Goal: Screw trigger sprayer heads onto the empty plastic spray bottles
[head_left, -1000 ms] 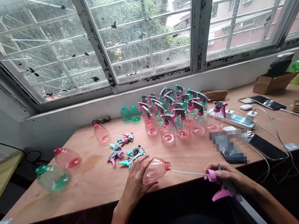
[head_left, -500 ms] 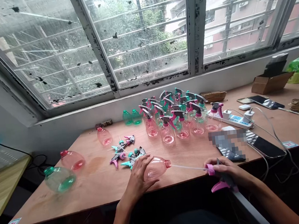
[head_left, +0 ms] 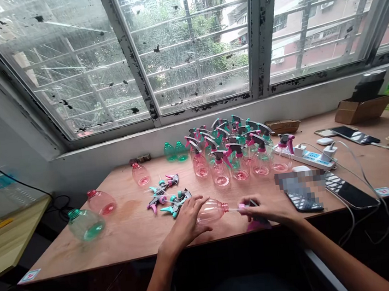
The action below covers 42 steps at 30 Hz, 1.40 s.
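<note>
A clear pink bottle (head_left: 211,210) lies on its side near the table's front edge, its threaded neck facing right. My left hand (head_left: 188,224) is wrapped over the base end of this bottle. In my right hand (head_left: 262,210) is a pink and grey spray head (head_left: 245,206), gripped just right of the neck. Its thin tube runs into the bottle's mouth, with a short length showing between cap and neck. The pink trigger (head_left: 258,224) hangs below my right fingers. Several loose spray heads (head_left: 165,197), teal or pink with grey, lie beyond my left hand.
Behind stands a cluster of assembled spray bottles (head_left: 237,155). Two green bottles (head_left: 175,151) stand by the wall; pink (head_left: 102,203) and green bottles (head_left: 86,225) lie at left. To the right are phones (head_left: 350,189), a power strip (head_left: 312,156) with cables, and a cardboard box (head_left: 364,108).
My right hand has moved left with the spray head, and most of its tube has gone into the pink bottle. My left hand stays on the bottle. The view has shifted slightly.
</note>
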Tool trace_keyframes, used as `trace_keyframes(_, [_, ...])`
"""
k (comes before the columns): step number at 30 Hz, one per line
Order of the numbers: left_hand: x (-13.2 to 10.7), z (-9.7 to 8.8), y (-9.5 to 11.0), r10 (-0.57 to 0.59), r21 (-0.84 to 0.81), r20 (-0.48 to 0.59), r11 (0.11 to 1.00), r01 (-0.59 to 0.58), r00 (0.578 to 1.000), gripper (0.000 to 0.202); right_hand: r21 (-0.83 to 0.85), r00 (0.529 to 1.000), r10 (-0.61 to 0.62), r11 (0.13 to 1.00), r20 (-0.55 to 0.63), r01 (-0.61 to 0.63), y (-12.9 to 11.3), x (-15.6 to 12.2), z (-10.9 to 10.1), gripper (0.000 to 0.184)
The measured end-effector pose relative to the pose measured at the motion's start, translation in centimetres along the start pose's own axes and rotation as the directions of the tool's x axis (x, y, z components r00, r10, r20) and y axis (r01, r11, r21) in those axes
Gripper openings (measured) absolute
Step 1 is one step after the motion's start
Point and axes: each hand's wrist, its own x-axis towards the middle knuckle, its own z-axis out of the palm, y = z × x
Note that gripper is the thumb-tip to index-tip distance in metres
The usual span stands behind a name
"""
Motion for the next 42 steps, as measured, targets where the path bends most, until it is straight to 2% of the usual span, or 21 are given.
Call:
trace_keyframes(4, [1.9, -0.7, 0.2, -0.057, -0.035, 0.078, 0.998, 0.060, 0.995, 0.087, -0.034, 0.995, -0.028, 0.999, 0.095, 0.032, -2.0, 3.9, -0.3, 0.043])
trace_keyframes(7, [2.3, -1.3, 0.1, -0.112, -0.080, 0.095, 0.990, 0.120, 0.989, 0.082, -0.019, 0.994, -0.040, 0.999, 0.105, 0.043, -2.4, 4.5, -0.4, 0.044])
trace_keyframes(11, [0.5, -0.9, 0.9, -0.169, -0.188, 0.021, 0.967, 0.170, 0.985, 0.059, 0.050, 0.996, -0.091, 0.995, -0.023, 0.092, -1.2, 2.2, 0.7, 0.045])
trace_keyframes(14, [-1.0, 0.5, 1.4, -0.213, -0.277, -0.073, 0.943, 0.185, 0.974, 0.048, 0.120, 0.988, -0.105, 0.986, -0.112, 0.118, 0.1, 1.0, 2.5, 0.048])
trace_keyframes(16, [-1.4, 1.6, 1.2, -0.239, -0.335, -0.130, 0.924, 0.184, 0.962, 0.046, 0.160, 0.978, -0.133, 0.974, -0.162, 0.158, 0.7, 1.2, 3.7, 0.047])
trace_keyframes(17, [-1.4, 2.1, 0.9, -0.256, -0.366, -0.158, 0.912, 0.185, 0.954, 0.052, 0.180, 0.972, -0.146, 0.967, -0.183, 0.179, 0.8, 1.5, 4.2, 0.047])
trace_keyframes(20, [-1.3, 3.5, -0.5, -0.325, -0.474, -0.222, 0.860, 0.190, 0.919, 0.093, 0.244, 0.959, -0.164, 0.944, -0.233, 0.220, 1.2, 2.6, 5.2, 0.048])
trace_keyframes(21, [-1.3, 3.9, -1.0, -0.350, -0.511, -0.227, 0.837, 0.194, 0.909, 0.099, 0.263, 0.956, -0.163, 0.938, -0.243, 0.227, 1.4, 2.8, 5.4, 0.048])
trace_keyframes(25, [-1.3, 5.1, -2.3, -0.421, -0.630, -0.187, 0.745, 0.220, 0.888, 0.083, 0.328, 0.958, -0.146, 0.918, -0.246, 0.224, 1.9, 3.0, 6.1, 0.047])
trace_keyframes(29, [-1.4, 5.0, -1.9, -0.424, -0.688, -0.131, 0.690, 0.225, 0.896, 0.076, 0.381, 0.962, -0.126, 0.900, -0.241, 0.213, 2.3, 2.7, 6.3, 0.048])
trace_keyframes(37, [-1.8, 3.5, 0.2, -0.391, -0.762, -0.107, 0.623, 0.177, 0.914, 0.096, 0.389, 0.943, -0.166, 0.879, -0.289, 0.274, 2.8, 3.2, 5.9, 0.045])
trace_keyframes(40, [-2.0, 3.3, 0.1, -0.393, -0.781, -0.114, 0.603, 0.162, 0.912, 0.108, 0.388, 0.939, -0.175, 0.876, -0.296, 0.286, 2.9, 3.4, 6.3, 0.047])
trace_keyframes(42, [-2.2, 3.4, -0.2, -0.395, -0.790, -0.097, 0.589, 0.171, 0.914, 0.108, 0.380, 0.936, -0.185, 0.877, -0.299, 0.295, 2.9, 3.5, 6.6, 0.047])
